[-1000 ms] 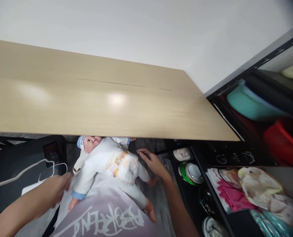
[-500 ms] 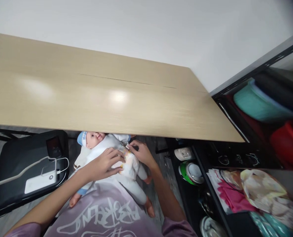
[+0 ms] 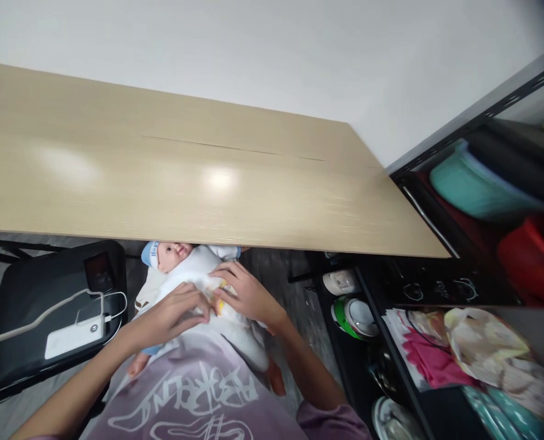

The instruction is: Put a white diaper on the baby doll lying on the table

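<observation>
Plainly, we had the baby doll (image 3: 194, 275) lying face up on our lap just under the near edge of the wooden table (image 3: 171, 183), with our left hand (image 3: 171, 315) and right hand (image 3: 244, 296) both pressed on its middle, fingers curled onto the white romper and the printed diaper (image 3: 219, 302), though we could not tell whether either truly pinched the fabric. We judged that the doll could slide off the sloping lap toward the floor, or its capped head knock the table edge if lifted, while the power bank (image 3: 73, 339) lay well apart on the left.
</observation>
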A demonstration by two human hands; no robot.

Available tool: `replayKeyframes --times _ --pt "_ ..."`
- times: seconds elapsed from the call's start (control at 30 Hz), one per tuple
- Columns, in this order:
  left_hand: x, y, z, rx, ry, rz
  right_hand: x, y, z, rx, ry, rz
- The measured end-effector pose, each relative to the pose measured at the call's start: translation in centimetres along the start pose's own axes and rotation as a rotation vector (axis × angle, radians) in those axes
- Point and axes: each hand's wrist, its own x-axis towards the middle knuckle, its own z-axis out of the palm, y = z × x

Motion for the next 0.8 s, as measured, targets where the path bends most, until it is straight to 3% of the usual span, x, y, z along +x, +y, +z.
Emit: replayKeyframes --times 0.17,0.23,0.3,0.37,0.43,0.57,0.67,0.8 --pt "-2.9 1.5 -1.3 -0.061 -0.227 -0.13 -4.7 -0.8 -3.9 -0.002 -0.073 0.118" --pt "-2.5 1.9 -1.4 -0.04 -0.241 -0.129 -7.7 -0.8 -5.8 0.111 -0.143 0.273" --pt "-0.4 1.8 -1.1 0.026 -0.207 -0.074 -10.1 -0.8 -6.5 0.244 -0.183 0.468" --pt "3.4 1.3 -0.2 0.144 -0.135 -0.003 -11.2 -0.7 -5.9 0.274 -0.186 0.609" --pt "8.4 0.5 1.4 0.308 -0.103 0.03 -11.1 -0.6 -4.2 0.137 -0.161 0.655" --pt "17.0 -1.0 5.6 0.615 -0.495 -0.097 -10.0 -0.6 -0.9 -0.201 -0.157 0.704" --pt "19.0 -1.5 7.4 0.663 -0.55 -0.187 -10.8 -0.6 0.0 -0.172 -0.179 0.78" --pt "17.1 -1.0 7.0 0.664 -0.391 -0.216 -13.3 0.2 1.1 -0.023 -0.095 0.797"
